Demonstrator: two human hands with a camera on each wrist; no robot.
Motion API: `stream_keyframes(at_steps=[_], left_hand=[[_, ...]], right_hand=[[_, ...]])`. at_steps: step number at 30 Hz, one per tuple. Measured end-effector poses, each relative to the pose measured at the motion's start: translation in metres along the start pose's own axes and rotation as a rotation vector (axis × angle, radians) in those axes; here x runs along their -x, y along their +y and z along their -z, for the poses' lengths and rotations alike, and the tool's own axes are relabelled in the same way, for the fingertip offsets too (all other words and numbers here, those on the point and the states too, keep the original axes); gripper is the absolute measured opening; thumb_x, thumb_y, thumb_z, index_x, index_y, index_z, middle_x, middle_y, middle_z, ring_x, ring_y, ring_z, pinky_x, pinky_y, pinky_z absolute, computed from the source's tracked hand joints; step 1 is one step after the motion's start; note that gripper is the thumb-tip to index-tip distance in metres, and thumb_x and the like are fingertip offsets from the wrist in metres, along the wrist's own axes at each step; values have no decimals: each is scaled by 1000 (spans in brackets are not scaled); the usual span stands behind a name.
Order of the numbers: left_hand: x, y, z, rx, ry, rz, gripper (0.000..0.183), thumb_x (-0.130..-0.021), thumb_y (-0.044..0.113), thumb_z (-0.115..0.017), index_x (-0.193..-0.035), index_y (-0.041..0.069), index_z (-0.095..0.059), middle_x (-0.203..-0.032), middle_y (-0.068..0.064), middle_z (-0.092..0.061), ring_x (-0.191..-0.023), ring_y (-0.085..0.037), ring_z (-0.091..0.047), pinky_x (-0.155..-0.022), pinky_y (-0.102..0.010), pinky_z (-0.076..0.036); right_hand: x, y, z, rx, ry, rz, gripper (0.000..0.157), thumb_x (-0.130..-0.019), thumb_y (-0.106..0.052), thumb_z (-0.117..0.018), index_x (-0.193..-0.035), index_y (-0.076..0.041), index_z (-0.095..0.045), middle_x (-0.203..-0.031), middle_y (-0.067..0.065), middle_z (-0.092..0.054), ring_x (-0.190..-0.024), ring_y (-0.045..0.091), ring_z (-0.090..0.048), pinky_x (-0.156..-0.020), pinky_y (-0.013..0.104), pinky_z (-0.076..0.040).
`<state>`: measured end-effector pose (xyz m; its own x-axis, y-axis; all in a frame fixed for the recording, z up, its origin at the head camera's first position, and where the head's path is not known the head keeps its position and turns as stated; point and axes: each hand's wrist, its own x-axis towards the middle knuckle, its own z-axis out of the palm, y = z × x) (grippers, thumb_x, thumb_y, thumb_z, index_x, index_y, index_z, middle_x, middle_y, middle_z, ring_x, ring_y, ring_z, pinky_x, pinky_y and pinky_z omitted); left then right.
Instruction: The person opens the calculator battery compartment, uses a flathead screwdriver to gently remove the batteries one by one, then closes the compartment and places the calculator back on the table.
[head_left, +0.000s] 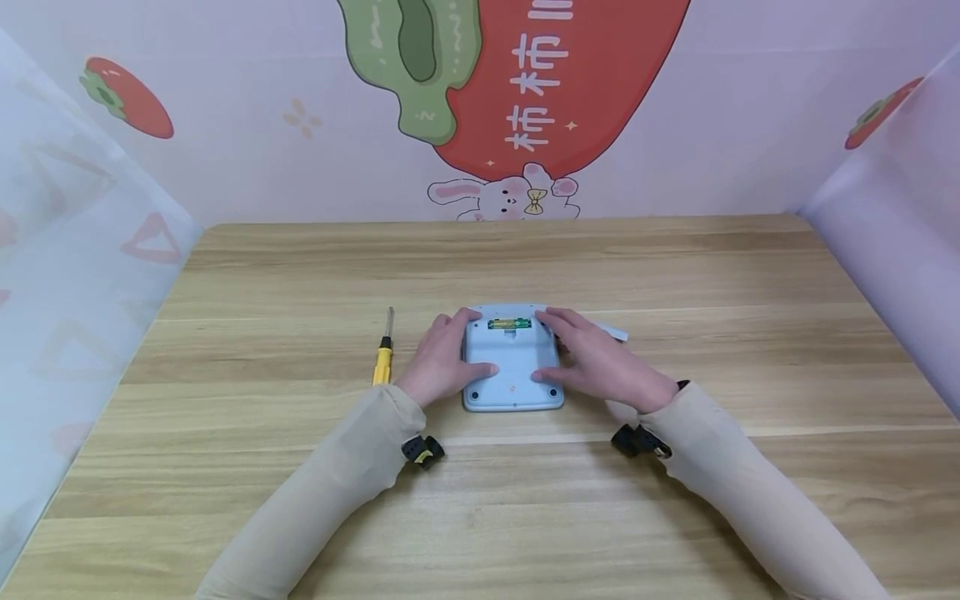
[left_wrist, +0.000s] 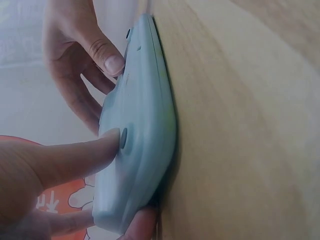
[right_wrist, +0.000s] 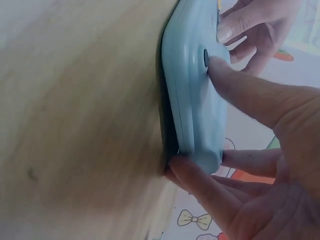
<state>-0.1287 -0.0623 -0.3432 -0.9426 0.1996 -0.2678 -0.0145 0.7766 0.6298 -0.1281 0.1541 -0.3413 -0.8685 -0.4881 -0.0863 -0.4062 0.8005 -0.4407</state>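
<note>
A light blue calculator (head_left: 514,362) lies face down on the wooden table, its underside up. One green and gold battery (head_left: 510,324) shows in the uncovered slot near its far edge. My left hand (head_left: 442,358) grips the left side, thumb on the underside near a small round foot. On the opposite side my right hand (head_left: 603,365) holds it likewise; in the right wrist view the right thumb (right_wrist: 240,82) presses the back and a finger curls round the lower edge. The calculator's front face is hidden.
A screwdriver (head_left: 383,354) with a yellow handle lies left of the calculator, its tip pointing away. A pale blue strip (head_left: 611,332) sticks out behind my right hand, partly hidden. A printed cloth wall (head_left: 675,158) stands along the table's far edge.
</note>
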Motion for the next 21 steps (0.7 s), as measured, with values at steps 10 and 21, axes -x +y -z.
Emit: stream_keyframes(at_steps=[10, 21], left_hand=[[0, 0, 0, 4, -1, -10, 72, -79, 28, -73, -139, 17, -36, -123, -13, -45, -102, -24, -47, -89, -38, -45], [3, 0, 2, -52, -5, -15, 74, -80, 34, -71, -142, 20, -33, -120, -12, -44, -95, -23, -48, -79, -33, -45]], right_hand=[[-1, -3, 0, 5, -19, -41, 79, -80, -33, -71, -141, -3, -33, -146, 19, -33, -128, 35, -41, -102, 47, -38], [-1, -6, 2, 6, -32, -37, 77, -80, -30, -71, -141, -1, -33, -145, 21, -33, -128, 36, -42, -102, 47, -38]])
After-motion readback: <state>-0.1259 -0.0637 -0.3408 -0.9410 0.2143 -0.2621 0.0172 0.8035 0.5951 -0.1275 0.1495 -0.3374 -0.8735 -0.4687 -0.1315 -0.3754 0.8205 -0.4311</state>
